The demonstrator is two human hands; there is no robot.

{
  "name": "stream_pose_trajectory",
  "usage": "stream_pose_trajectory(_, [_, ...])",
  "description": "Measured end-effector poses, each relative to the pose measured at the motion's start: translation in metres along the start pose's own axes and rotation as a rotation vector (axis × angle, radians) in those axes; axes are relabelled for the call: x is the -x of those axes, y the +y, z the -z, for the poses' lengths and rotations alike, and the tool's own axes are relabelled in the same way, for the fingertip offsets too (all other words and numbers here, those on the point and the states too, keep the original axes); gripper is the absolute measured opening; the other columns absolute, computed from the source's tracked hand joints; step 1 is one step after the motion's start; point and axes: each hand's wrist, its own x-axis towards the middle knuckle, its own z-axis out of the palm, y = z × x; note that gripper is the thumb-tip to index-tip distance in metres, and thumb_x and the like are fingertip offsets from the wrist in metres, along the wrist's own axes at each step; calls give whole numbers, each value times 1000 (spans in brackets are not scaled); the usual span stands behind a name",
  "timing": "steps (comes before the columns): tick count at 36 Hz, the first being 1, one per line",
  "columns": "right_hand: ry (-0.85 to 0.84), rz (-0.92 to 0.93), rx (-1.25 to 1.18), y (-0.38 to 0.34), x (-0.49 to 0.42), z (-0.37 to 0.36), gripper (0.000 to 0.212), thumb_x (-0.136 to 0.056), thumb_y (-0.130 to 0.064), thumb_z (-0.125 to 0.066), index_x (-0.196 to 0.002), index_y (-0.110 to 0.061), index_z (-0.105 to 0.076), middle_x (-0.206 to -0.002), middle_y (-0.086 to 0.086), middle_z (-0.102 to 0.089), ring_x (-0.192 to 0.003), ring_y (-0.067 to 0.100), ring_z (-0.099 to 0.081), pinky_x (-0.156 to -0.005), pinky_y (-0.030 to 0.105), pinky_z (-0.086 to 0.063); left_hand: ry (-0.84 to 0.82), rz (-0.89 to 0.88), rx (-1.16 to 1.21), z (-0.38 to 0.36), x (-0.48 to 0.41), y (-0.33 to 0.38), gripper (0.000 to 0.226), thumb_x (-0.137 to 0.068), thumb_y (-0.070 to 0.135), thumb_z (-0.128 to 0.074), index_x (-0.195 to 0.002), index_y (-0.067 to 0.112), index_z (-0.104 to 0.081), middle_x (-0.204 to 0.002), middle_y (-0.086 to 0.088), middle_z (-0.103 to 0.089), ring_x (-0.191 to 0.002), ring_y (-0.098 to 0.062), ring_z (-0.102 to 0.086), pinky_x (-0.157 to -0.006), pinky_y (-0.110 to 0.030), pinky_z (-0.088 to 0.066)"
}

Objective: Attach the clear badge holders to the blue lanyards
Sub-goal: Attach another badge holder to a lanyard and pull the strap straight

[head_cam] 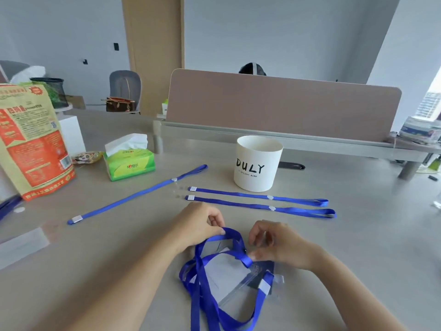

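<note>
Both hands (200,223) (274,244) pinch a blue lanyard (229,235).

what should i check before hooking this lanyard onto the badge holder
1. Left hand pinches the blue lanyard strap: ok.
2. Right hand pinches the lanyard's end: ok.
3. That end lined up with the clear badge holder slot: cannot tell, too blurred.
4. Strap untangled: not ok, loops lie across the holder.
5. Spare lanyards laid out straight: ok.
</note>
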Motion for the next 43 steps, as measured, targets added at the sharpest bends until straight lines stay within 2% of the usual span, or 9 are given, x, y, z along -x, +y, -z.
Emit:
stream_pose_trajectory(8, [116,-10,122,-12,-8,-14,55,-62,-78,-59,-83,-27,-62,-84,-11,-62,-72,2,-51,-91,30,-38,116,-23,96,-3,-3,1,7,-78,28,-77,-73,29,-72,-67,13,-65,-59,2,-56,-61,-15,-44])
stream_pose_trajectory(15, [166,-50,10,-18,-16,-13,21,-84,-28,-70,-67,-20,-62,-65,-6,-59,-57,7,-45,-61,20,-41,-21,-18,472,3,-4,2,6,-85,22,-72,-80,23,-76,-73,7,-71,-66,-5,-59,-67,-20,-48])
stream_pose_trajectory(18, [266,-69,-197,-17,-16,-6,19,-86,-22,-69,-75,-7,-68,-69,10,-70,-60,13,-53,-65,27,-44,-22,-1,498,1,-5,2,17,-94,16,-60,-93,22,-76,-84,0,-73,-76,-6,-61,-76,-25,-52])
stream_pose_trajectory(21, [320,-24,-410,-22,-15,-2,15,-89,-6,-64,-76,-7,-72,-72,11,-74,-65,16,-65,-69,23,-52,-13,37,468,-3,-8,0,23,-93,16,-61,-101,34,-72,-87,13,-72,-83,-4,-65,-88,-26,-52])
stream_pose_trajectory(25, [364,5,-539,-26,-15,-1,19,-89,4,-57,-82,-5,-73,-74,10,-76,-73,16,-70,-77,22,-52,-86,90,495,-7,-9,2,34,-91,19,-65,-123,29,-62,-117,13,-69,-105,-1,-66,-98,-28,-51])
stream_pose_trajectory(29, [384,55,-614,-28,-14,4,20,-90,5,-53,-87,-2,-71,-79,9,-76,-77,15,-70,-76,20,-52,-97,118,424,-3,-8,2,41,-87,25,-69,-126,27,-60,-111,13,-70,-106,-4,-65,-102,-31,-47])
stream_pose_trajectory(33, [349,83,-728,-27,-15,6,25,-92,8,-49,-92,-3,-71,-85,7,-77,-84,15,-72,-77,18,-52,-108,79,554,0,-5,7,27,-75,29,-75,-101,21,-74,-92,4,-78,-90,-8,-72,-93,-26,-51])
stream_pose_trajectory(40, [256,139,-1033,-25,-17,15,29,-71,-2,-47,-84,1,-73,-91,26,-73,-83,33,-70,-85,37,-49,304,-27,597,12,-7,23,7,-78,19,-80,-83,20,-74,-71,-3,-74,-59,-1,-57,-61,-15,-39])
stream_pose_trajectory(43, [285,167,-987,-33,-17,20,25,-81,-6,-49,-82,6,-72,-91,27,-73,-85,37,-70,-87,39,-50,445,-116,522,17,-4,33,6,-79,22,-79,-80,25,-74,-63,1,-69,-57,-7,-54,-56,-16,-38])
